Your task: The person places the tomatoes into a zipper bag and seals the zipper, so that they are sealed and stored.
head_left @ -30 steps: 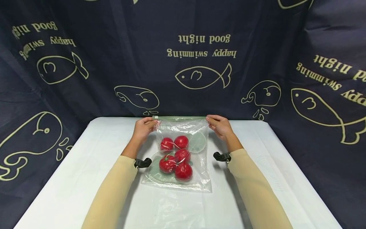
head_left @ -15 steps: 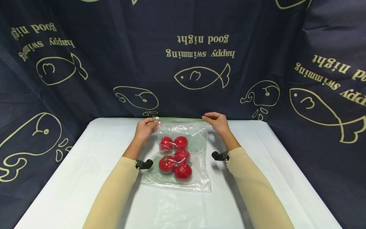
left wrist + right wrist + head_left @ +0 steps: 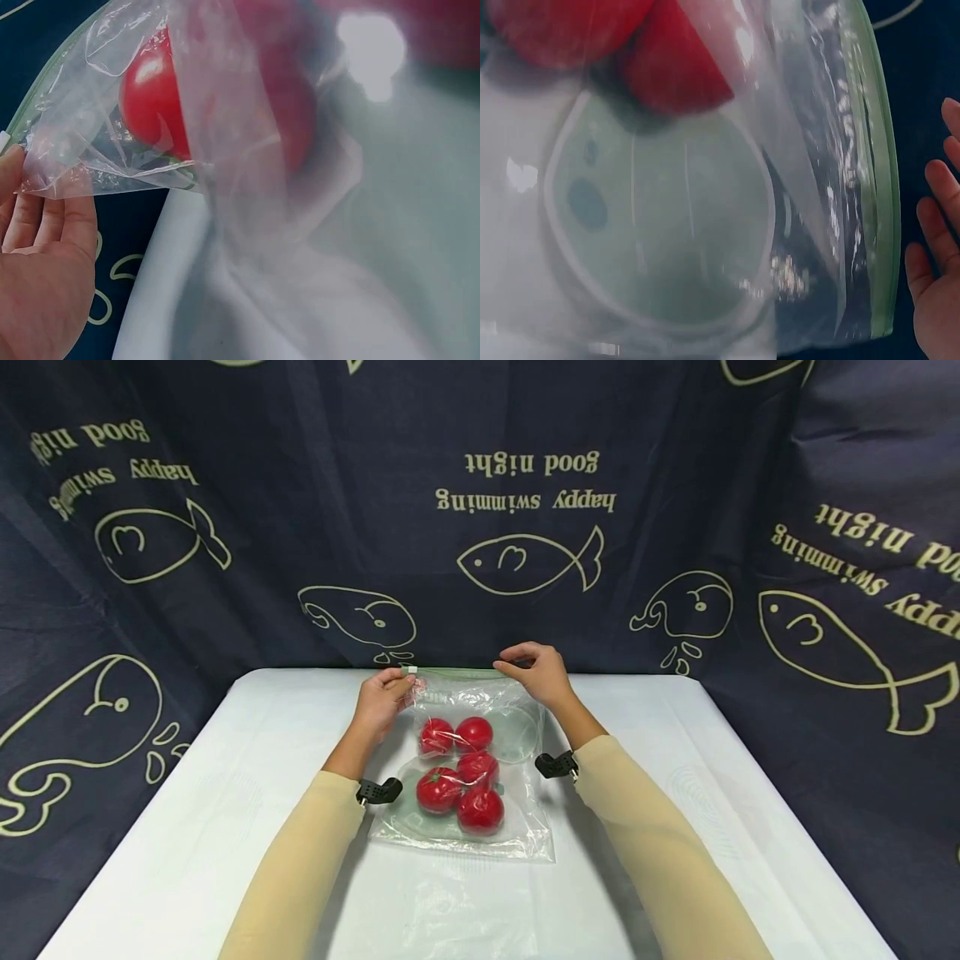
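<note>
A clear zip bag [image 3: 517, 806] with a green zip edge [image 3: 465, 673] lies on the table with several red tomatoes [image 3: 480, 811] inside. Its top left corner, beside the small white slider [image 3: 412, 670], is pinched between the thumb and fingers of my left hand [image 3: 381, 700]. The left wrist view shows the left hand [image 3: 52, 262] with its palm up and fingers behind the plastic. My right hand [image 3: 542, 673] is over the right half of the zip edge in the head view. In the right wrist view the loosely bent fingers of my right hand [image 3: 939, 247] stand apart from the green strip [image 3: 885, 187].
A white-covered table [image 3: 300, 835] bears the bag. Behind it hangs a dark blue curtain [image 3: 420, 452] with fish and whale drawings, right at the table's far edge. Pale green rounded patches [image 3: 517, 735] show at the bag.
My right hand has let go of the bag's top right corner and moved left along the zip edge, rising slightly. The left hand keeps its pinch at the left corner.
</note>
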### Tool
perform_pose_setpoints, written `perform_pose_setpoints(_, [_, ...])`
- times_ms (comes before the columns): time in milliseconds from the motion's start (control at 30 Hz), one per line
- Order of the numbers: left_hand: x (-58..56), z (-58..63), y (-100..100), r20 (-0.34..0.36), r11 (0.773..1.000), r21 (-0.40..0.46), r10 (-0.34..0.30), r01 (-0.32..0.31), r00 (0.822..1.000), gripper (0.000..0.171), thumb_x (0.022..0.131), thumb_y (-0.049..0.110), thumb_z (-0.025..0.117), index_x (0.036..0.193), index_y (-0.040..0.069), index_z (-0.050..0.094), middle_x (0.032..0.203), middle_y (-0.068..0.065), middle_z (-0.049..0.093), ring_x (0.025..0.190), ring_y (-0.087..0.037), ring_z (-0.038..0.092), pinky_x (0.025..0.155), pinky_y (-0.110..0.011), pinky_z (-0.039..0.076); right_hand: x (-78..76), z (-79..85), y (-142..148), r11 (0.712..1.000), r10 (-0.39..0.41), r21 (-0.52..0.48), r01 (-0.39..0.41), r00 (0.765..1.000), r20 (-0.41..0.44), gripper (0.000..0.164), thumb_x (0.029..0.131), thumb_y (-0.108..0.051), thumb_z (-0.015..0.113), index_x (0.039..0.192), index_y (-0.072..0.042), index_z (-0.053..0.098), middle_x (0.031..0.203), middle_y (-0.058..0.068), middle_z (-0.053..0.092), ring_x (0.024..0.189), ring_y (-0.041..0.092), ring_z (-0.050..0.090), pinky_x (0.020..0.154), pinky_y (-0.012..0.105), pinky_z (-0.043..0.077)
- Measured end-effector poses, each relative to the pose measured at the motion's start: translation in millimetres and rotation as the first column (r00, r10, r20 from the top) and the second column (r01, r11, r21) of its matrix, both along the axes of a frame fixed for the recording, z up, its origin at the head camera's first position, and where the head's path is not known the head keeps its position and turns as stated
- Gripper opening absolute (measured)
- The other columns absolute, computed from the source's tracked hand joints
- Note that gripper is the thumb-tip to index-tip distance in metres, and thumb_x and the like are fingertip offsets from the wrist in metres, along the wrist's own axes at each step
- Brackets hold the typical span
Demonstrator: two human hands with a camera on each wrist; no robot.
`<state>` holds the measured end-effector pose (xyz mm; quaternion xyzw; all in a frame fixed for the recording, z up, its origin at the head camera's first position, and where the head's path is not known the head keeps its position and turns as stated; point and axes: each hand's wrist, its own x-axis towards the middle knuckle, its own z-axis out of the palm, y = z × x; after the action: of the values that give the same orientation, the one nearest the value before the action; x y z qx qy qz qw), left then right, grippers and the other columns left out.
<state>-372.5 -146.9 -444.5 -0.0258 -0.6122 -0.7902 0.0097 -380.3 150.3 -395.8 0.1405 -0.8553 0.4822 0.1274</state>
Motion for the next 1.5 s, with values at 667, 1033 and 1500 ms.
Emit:
perform_pose_setpoints(667, [0.8,-2.7,-0.9,-0.056,0.996,0.048,-0.074,0.076,0.996,0.009,0.103,0.008,0.06,0.097,0.013,0.063,0.085,0.008,0.078,0.083,-0.004,0.072,0.073,-0.018,0.056,-6.5,19.1,-77.1,0.953,0.262,0.17,-0.25,0.964,-0.052,0.029,0.086,-0.025,0.084,0.111,-0.01,0.079,0.114,0.013,0.076,0.106,0.029,0.069,0.09,0.036,0.056])
perform_pose_setpoints(1033, [1.4,-5.1,-1.2,-0.088,0.99,0.088,-0.099,0.106,0.991,0.011,0.103,0.007,0.059,0.097,0.014,0.064,0.087,0.008,0.079,0.085,-0.004,0.074,0.074,-0.018,0.057,-13.9,19.6,-99.3,0.924,0.286,0.268,-0.273,0.958,-0.008,0.034,0.088,-0.03,0.082,0.116,-0.011,0.077,0.119,0.009,0.076,0.115,0.025,0.069,0.099,0.036,0.054])
perform_pose_setpoints(1500, [-1.0,-6.6,-1.3,-0.079,0.989,0.116,-0.086,0.094,0.993,0.013,0.103,0.004,0.058,0.097,0.014,0.063,0.086,0.008,0.078,0.081,-0.005,0.075,0.069,-0.018,0.056,-16.5,19.1,-116.5,0.918,0.271,0.294,-0.267,0.962,0.026,0.026,0.09,-0.03,0.081,0.11,-0.013,0.079,0.089,0.002,0.075,0.081,0.013,0.064,0.071,0.023,0.05])
